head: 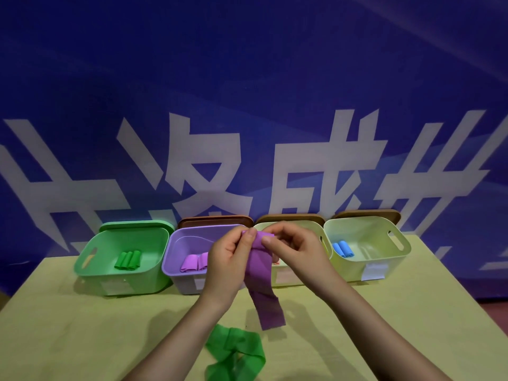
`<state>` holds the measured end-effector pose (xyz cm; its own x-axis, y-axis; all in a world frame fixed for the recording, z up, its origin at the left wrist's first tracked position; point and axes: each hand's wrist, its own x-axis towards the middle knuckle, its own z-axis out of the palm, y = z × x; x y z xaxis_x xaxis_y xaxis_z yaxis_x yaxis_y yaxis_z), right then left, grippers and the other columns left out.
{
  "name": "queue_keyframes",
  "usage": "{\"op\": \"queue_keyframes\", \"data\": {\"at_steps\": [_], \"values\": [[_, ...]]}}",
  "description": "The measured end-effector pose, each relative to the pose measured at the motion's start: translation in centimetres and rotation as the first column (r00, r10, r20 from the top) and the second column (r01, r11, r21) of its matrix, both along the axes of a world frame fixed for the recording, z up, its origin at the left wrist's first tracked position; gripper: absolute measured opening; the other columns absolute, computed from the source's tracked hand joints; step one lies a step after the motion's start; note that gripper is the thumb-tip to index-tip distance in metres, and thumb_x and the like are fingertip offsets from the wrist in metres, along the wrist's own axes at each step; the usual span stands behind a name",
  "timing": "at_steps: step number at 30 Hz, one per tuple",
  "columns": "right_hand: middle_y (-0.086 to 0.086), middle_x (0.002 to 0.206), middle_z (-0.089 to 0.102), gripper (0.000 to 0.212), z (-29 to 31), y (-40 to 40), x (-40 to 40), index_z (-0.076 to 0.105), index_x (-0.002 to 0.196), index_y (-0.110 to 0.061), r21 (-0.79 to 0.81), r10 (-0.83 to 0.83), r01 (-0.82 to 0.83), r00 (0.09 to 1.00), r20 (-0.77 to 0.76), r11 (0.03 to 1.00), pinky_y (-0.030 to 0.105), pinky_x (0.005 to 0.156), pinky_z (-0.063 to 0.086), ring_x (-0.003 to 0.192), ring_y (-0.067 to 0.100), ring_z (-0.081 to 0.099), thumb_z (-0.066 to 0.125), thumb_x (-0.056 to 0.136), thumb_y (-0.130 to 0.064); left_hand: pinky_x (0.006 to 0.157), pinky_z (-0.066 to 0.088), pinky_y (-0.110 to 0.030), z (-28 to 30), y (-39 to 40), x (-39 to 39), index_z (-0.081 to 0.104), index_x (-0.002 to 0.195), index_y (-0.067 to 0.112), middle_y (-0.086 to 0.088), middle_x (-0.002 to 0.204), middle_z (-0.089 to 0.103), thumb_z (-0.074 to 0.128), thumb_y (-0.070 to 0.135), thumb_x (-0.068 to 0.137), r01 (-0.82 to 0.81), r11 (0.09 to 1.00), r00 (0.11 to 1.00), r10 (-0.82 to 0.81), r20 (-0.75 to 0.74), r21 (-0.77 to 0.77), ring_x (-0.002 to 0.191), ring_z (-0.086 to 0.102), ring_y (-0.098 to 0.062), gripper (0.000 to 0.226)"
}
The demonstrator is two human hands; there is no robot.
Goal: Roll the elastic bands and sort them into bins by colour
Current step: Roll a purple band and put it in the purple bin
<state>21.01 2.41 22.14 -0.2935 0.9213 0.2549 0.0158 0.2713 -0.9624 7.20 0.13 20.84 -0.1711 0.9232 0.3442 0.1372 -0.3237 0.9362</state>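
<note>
A purple elastic band (262,281) hangs in the air above the table, its lower end dangling free. My left hand (228,259) and my right hand (295,250) both pinch its top end, held up in front of the bins. An unrolled green band (236,353) lies crumpled on the table near me. At the back stand a green bin (90,268) with rolled green bands (127,260), a purple bin (176,243) with rolled pink-purple bands (193,262), a pale bin (288,276) largely hidden by my hands, and a pale green bin (384,229) holding rolled blue bands (342,248).
The yellow-green table (82,331) ends at the bins' back, against a blue banner (247,105) with large white characters. Brown lids (214,221) lean behind the three right bins, and a green lid behind the green one. White labels are stuck on the bin fronts.
</note>
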Motion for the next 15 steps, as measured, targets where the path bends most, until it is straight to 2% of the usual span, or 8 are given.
{"op": "queue_keyframes", "data": {"at_steps": [2, 3, 6, 8, 9, 11, 13, 15], "values": [[0.005, 0.067, 0.060, 0.003, -0.25, 0.16, 0.02, 0.068, 0.081, -0.015, -0.020, -0.005, 0.005, 1.000, 0.001, 1.000, 0.028, 0.060, 0.045, 0.060, 0.014, 0.051, 0.066, 0.083, -0.015, 0.056, 0.038, -0.024, -0.16, -0.06, 0.05, 0.056, 0.079, -0.005, -0.017, 0.068, 0.053, 0.052, 0.028, 0.095, -0.020, 1.000, 1.000, 0.020, -0.023, 0.003, 0.062, 0.047, -0.014, 0.037], [0.006, 0.069, 0.060, 0.008, -0.42, 0.24, 0.04, 0.068, 0.080, -0.016, -0.016, -0.013, 0.014, 1.000, 0.013, 1.000, 0.029, 0.061, 0.045, 0.061, 0.014, 0.052, 0.067, 0.085, -0.009, 0.057, 0.037, -0.023, -0.34, -0.01, 0.14, 0.055, 0.078, -0.006, -0.016, 0.067, 0.051, 0.052, 0.024, 0.096, -0.025, 1.000, 1.000, 0.025, -0.017, -0.002, 0.062, 0.045, -0.013, 0.036], [0.002, 0.069, 0.061, 0.019, -0.54, 0.11, 0.06, 0.067, 0.077, -0.017, -0.006, -0.044, 0.044, 0.999, 0.025, 0.999, 0.026, 0.061, 0.045, 0.062, 0.012, 0.051, 0.064, 0.087, -0.001, 0.061, 0.039, -0.020, -0.58, -0.10, 0.50, 0.056, 0.073, 0.004, 0.001, 0.064, 0.054, 0.051, 0.017, 0.097, -0.018, 0.994, 0.992, 0.031, 0.126, -0.106, 0.062, 0.048, -0.005, 0.028], [-0.001, 0.067, 0.060, 0.019, -0.40, -0.07, 0.01, 0.066, 0.076, -0.016, 0.011, -0.061, 0.061, 0.998, 0.024, 0.998, 0.023, 0.060, 0.045, 0.060, 0.008, 0.051, 0.064, 0.087, 0.000, 0.066, 0.044, -0.018, -0.74, -0.05, 0.40, 0.063, 0.075, 0.014, 0.007, 0.071, 0.064, 0.055, 0.024, 0.095, 0.052, 0.985, 0.983, -0.021, 0.185, -0.164, 0.069, 0.056, -0.004, 0.024], [-0.001, 0.067, 0.060, 0.018, -0.38, -0.07, 0.03, 0.066, 0.077, -0.014, 0.018, -0.070, 0.069, 0.997, 0.023, 0.997, 0.022, 0.060, 0.044, 0.060, 0.007, 0.050, 0.063, 0.087, 0.001, 0.070, 0.047, -0.020, -0.82, 0.07, 0.31, 0.067, 0.079, 0.016, 0.004, 0.079, 0.069, 0.059, 0.027, 0.092, 0.094, 0.981, 0.986, -0.068, 0.152, -0.168, 0.075, 0.061, -0.008, 0.019], [-0.001, 0.067, 0.060, 0.014, -0.44, -0.02, 0.14, 0.067, 0.080, -0.009, 0.030, -0.078, 0.077, 0.996, 0.032, 0.997, 0.022, 0.060, 0.045, 0.061, 0.007, 0.051, 0.062, 0.087, 0.001, 0.076, 0.051, -0.027, -0.77, 0.14, 0.17, 0.071, 0.088, 0.018, -0.006, 0.091, 0.072, 0.060, 0.021, 0.091, 0.146, 0.975, 0.985, -0.129, 0.111, -0.168, 0.085, 0.066, -0.018, 0.012], [-0.001, 0.068, 0.060, 0.011, -0.41, -0.02, 0.34, 0.068, 0.085, -0.007, 0.031, -0.055, 0.053, 0.998, 0.040, 0.998, 0.022, 0.061, 0.045, 0.062, 0.007, 0.052, 0.061, 0.089, 0.000, 0.074, 0.051, -0.025, -0.66, 0.25, 0.09, 0.070, 0.092, 0.010, -0.012, 0.092, 0.071, 0.055, 0.010, 0.093, 0.163, 0.971, 0.976, -0.132, 0.175, -0.177, 0.083, 0.065, -0.018, 0.015], [-0.002, 0.069, 0.061, 0.011, -0.32, -0.05, 0.55, 0.069, 0.090, -0.007, 0.014, -0.016, 0.015, 0.999, 0.041, 1.000, 0.021, 0.063, 0.046, 0.062, 0.006, 0.053, 0.061, 0.089, 0.000, 0.073, 0.051, -0.024, -0.59, 0.27, 0.00, 0.068, 0.095, 0.002, -0.022, 0.092, 0.066, 0.053, 0.007, 0.093, 0.188, 0.962, 0.955, -0.132, 0.266, -0.197, 0.084, 0.063, -0.020, 0.016]]}}
